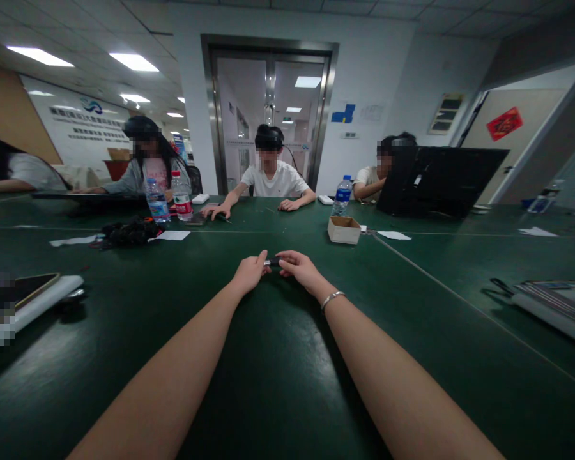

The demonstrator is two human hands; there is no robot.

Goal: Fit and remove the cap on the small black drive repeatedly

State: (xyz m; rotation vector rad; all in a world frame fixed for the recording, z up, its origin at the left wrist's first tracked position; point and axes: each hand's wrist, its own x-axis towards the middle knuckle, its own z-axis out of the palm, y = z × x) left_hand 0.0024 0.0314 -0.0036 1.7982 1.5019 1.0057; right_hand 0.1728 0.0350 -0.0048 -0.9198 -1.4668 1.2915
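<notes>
Both arms reach forward over the green table [278,383], and the hands meet near its middle. Between them is a small black object [273,262] with a silver end, too small to name its kind. My left hand [250,272] pinches the silver end between thumb and fingers. The black end is in the closed fingertips of my right hand [305,269], which has a silver bracelet [333,299] at its wrist. The fingers hide part of the object.
Beyond my right hand stands a small open box [344,231], with a water bottle [342,195] behind it. A black tangled bundle [129,231] and two bottles are at the far left. A monitor [441,181] stands at the right. A person [271,176] sits opposite, with others nearby.
</notes>
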